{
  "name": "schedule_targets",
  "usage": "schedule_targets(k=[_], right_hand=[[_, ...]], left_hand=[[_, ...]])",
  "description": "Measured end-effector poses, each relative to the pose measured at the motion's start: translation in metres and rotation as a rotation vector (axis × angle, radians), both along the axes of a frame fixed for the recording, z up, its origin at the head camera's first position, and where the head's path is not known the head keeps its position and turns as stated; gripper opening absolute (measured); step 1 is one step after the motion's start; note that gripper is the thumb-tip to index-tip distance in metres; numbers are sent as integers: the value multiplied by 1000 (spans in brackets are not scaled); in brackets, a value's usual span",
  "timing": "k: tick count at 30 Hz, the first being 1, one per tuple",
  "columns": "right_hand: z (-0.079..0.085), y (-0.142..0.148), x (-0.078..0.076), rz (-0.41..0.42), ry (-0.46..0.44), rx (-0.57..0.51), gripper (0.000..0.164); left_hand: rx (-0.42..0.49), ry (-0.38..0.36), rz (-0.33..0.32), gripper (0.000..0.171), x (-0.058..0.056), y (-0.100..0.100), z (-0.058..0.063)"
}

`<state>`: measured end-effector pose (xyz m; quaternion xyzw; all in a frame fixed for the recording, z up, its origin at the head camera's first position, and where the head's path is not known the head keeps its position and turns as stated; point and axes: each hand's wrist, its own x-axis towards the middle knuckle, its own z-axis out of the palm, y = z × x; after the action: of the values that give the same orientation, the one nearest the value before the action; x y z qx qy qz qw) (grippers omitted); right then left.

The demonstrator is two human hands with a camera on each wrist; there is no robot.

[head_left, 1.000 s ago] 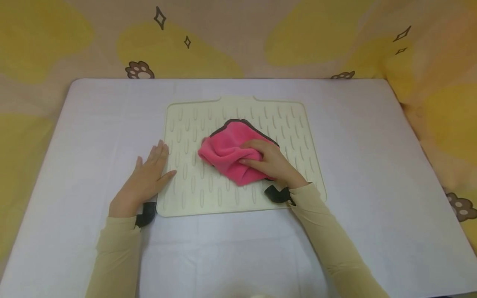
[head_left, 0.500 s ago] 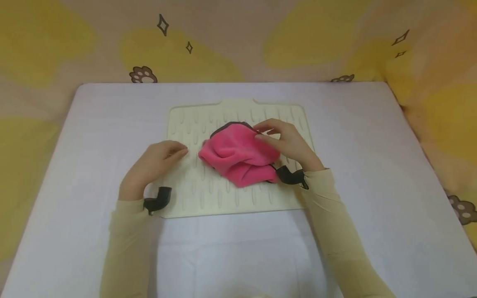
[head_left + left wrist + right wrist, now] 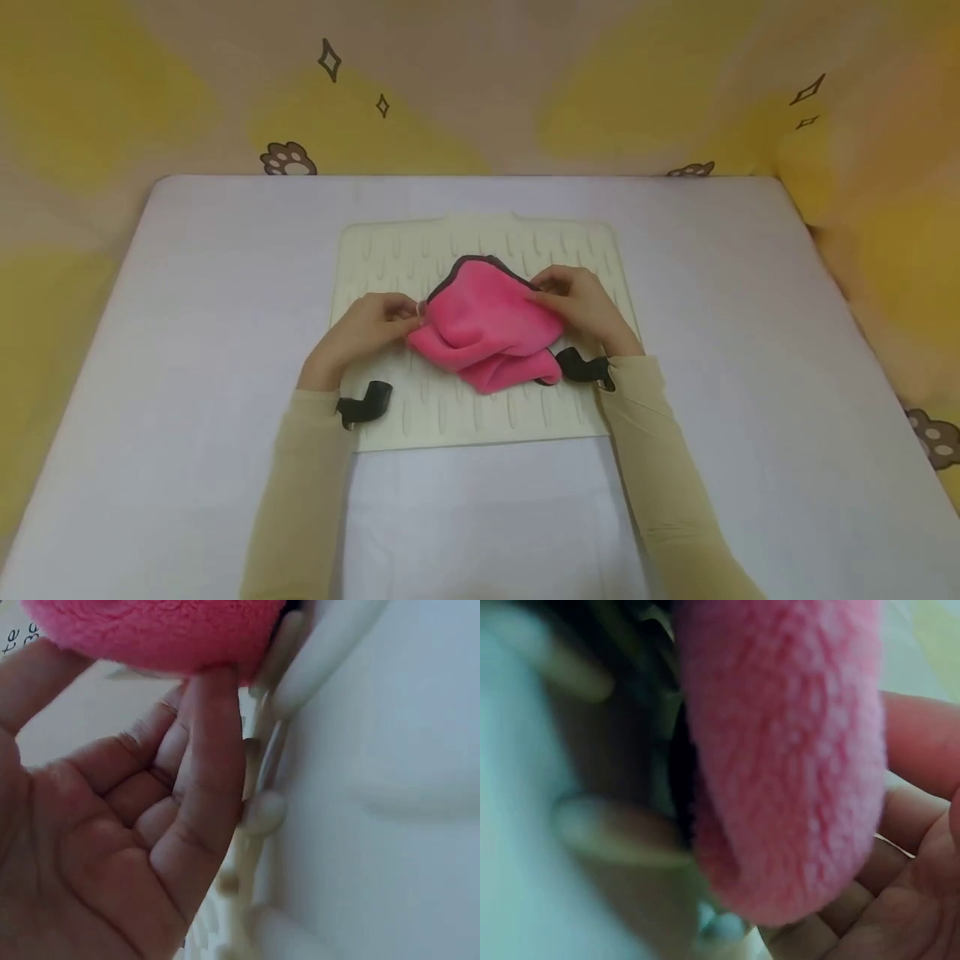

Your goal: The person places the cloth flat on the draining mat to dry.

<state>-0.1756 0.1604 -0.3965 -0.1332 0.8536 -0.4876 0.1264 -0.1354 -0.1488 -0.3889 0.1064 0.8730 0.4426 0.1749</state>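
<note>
A pink plush cloth (image 3: 487, 321) with a dark border lies crumpled on the cream ridged mat (image 3: 450, 421). At its left edge, my left hand (image 3: 363, 329) pinches the fabric between thumb and fingers. The left wrist view has the thumb and forefinger of that hand (image 3: 150, 810) against the fluffy cloth (image 3: 165, 641), the other fingers curled beneath. My right hand (image 3: 581, 304) pinches the dark border at the upper right. Up close in the right wrist view, a fold of cloth (image 3: 787, 765) hides the fingertips of the right hand (image 3: 922, 847).
A white-covered table (image 3: 750, 375) extends around the mat. Behind it hangs a yellow and beige patterned backdrop (image 3: 480, 92) with paw prints. Black wrist mounts (image 3: 367, 404) stick out from the inner side of both sleeves, low over the mat.
My left hand has come off the mat's left edge and moved right to the cloth. The right hand has lifted off the cloth's middle and taken its upper right border.
</note>
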Motion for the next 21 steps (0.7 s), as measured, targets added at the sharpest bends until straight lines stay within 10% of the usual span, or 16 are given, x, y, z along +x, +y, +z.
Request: schedule_targets(k=[6, 21], right_hand=[[-4, 5, -3, -56, -36, -108, 16], [-10, 23, -5, -186, -71, -246, 10]], left_hand=[[100, -4, 25, 20, -4, 1, -3], [377, -91, 344, 27, -4, -4, -9]])
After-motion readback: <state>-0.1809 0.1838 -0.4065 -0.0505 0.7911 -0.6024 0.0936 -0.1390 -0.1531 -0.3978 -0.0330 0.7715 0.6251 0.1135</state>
